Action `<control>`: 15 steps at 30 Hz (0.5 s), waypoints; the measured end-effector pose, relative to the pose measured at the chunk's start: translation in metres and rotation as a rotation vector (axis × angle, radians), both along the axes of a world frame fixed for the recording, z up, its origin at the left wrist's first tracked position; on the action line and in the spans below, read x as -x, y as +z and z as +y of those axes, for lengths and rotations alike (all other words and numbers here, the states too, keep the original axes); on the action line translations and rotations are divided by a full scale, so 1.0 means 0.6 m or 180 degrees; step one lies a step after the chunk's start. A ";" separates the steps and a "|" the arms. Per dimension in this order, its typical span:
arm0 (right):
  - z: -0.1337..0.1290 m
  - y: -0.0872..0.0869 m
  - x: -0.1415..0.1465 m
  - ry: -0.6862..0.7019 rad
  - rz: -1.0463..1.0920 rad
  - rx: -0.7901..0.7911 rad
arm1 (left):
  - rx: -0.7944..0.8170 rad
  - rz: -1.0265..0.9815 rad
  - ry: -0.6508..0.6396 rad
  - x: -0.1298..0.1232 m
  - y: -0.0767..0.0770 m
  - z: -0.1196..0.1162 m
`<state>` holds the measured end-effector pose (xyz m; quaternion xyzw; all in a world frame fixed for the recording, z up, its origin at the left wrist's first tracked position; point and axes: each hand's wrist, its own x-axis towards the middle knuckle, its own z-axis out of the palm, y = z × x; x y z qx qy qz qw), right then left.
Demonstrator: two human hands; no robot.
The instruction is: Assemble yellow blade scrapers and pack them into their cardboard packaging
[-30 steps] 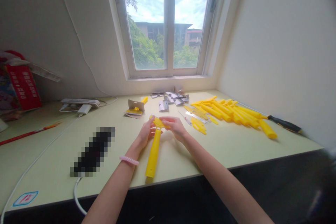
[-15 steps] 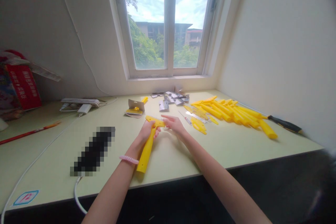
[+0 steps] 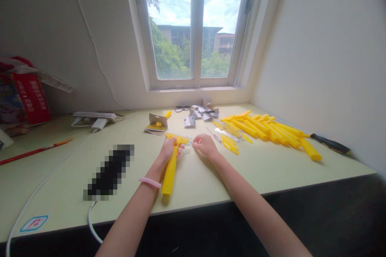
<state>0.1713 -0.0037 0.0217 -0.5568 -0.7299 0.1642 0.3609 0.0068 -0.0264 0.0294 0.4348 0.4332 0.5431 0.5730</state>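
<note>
My left hand [image 3: 169, 150] is closed around the neck of a yellow plastic scraper [image 3: 170, 172], whose handle points back toward me and whose wide head lies at my fingertips. My right hand [image 3: 206, 146] pinches a small metal blade [image 3: 189, 141] at the edge of that scraper head. The fingers partly hide the blade, and its exact contact with the head is too small to tell. A pink coiled band circles my left wrist.
Yellow handles [image 3: 265, 128] lie piled at right, beside a black-and-yellow screwdriver [image 3: 330, 143]. Metal blades in card packaging [image 3: 199, 111] and a packaged scraper [image 3: 156, 122] stand at the back. A pixelated object [image 3: 110, 172], power strip [image 3: 94, 115] and cable lie left on the pale green table [image 3: 199, 180].
The scraper has turned, with its handle now held up by my left hand and its head further left. My right hand has moved slightly back, and a metal blade now shows between it and the head.
</note>
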 end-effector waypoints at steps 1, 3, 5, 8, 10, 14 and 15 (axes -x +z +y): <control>-0.001 0.000 0.001 -0.0018 -0.0022 0.0001 | 0.0007 0.0015 -0.0026 0.000 0.000 0.000; -0.001 0.000 0.002 -0.0047 -0.0037 0.0031 | 0.0017 0.0058 -0.0069 -0.001 0.001 -0.001; -0.002 0.001 0.002 -0.0065 -0.0030 0.0103 | 0.0016 0.0110 -0.0104 -0.003 0.003 -0.004; -0.001 0.003 0.001 -0.0080 -0.0011 0.0239 | 0.0036 0.0173 -0.0227 -0.006 0.006 -0.009; 0.001 0.001 -0.002 -0.0065 0.0023 0.0316 | 0.0055 0.0202 -0.0356 -0.008 0.006 -0.011; 0.010 -0.001 -0.008 -0.0082 0.0309 0.0313 | 0.0029 0.0246 -0.0686 -0.010 0.006 -0.017; 0.012 0.001 -0.009 -0.0081 0.0456 0.0281 | 0.0024 0.0257 -0.0764 -0.011 0.006 -0.019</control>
